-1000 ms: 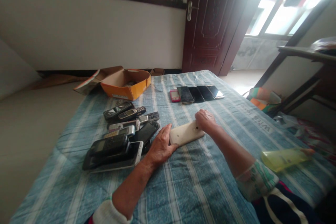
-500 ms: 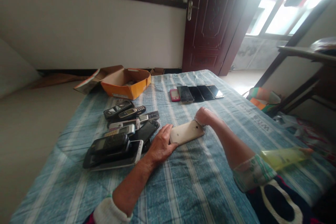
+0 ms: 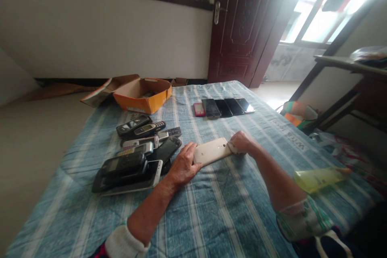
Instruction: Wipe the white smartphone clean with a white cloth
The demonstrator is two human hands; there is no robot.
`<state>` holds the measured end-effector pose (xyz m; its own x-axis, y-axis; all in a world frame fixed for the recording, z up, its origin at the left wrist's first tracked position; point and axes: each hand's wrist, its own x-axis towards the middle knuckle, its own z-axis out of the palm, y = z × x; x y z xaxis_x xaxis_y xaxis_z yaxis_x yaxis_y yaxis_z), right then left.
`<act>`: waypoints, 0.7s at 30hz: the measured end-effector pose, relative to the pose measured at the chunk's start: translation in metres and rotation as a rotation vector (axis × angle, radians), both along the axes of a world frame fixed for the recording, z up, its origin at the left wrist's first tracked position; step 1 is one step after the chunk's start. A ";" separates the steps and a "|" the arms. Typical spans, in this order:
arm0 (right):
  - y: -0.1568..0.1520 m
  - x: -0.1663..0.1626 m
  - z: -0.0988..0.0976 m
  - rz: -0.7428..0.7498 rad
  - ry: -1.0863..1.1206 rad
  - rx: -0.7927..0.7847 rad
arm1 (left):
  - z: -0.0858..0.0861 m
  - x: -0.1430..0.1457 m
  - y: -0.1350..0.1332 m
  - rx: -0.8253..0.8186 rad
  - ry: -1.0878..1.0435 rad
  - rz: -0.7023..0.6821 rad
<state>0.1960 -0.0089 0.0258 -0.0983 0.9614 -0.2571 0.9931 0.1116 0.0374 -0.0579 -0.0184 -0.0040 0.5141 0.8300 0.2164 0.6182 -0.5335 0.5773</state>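
A gold smartphone [image 3: 212, 152] lies back side up on the striped cloth, its camera end pointing right. My left hand [image 3: 184, 163] grips its left end, thumb along the near edge and fingers at the far side. At the phone's right end is my right hand [image 3: 242, 144], fingers closed round a small white wipe [image 3: 232, 147] that touches the phone's edge. Most of the wipe is hidden under the fingers. Left of my left hand lies a pile of old mobile phones [image 3: 123, 165], some with keypads, stacked over one another.
An open orange cardboard box [image 3: 143, 102] stands at the far left of the cloth-covered table [image 3: 205, 217]. Several dark smartphones [image 3: 223, 107] lie in a row at the back, with a small pink device [image 3: 199, 109] beside them. A yellow translucent bottle [image 3: 317, 178] lies at the right.
My right hand, with the wipe, has moved from the phone's far right corner down to its right end. My left hand keeps its hold, and the view has shifted slightly.
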 end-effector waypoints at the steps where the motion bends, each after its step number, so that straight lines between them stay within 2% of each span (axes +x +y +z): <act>1: -0.005 0.000 0.000 -0.017 0.022 -0.002 | 0.000 0.000 0.000 0.000 -0.002 -0.001; 11: -0.046 0.001 0.006 -0.272 0.264 0.019 | 0.008 0.001 -0.001 0.001 -0.003 -0.027; 15: -0.036 -0.005 0.008 -0.343 0.313 0.057 | 0.005 0.001 -0.001 0.006 -0.002 -0.031; 21: -0.020 -0.008 0.007 -0.352 0.280 0.026 | 0.003 0.000 -0.001 0.000 -0.002 -0.030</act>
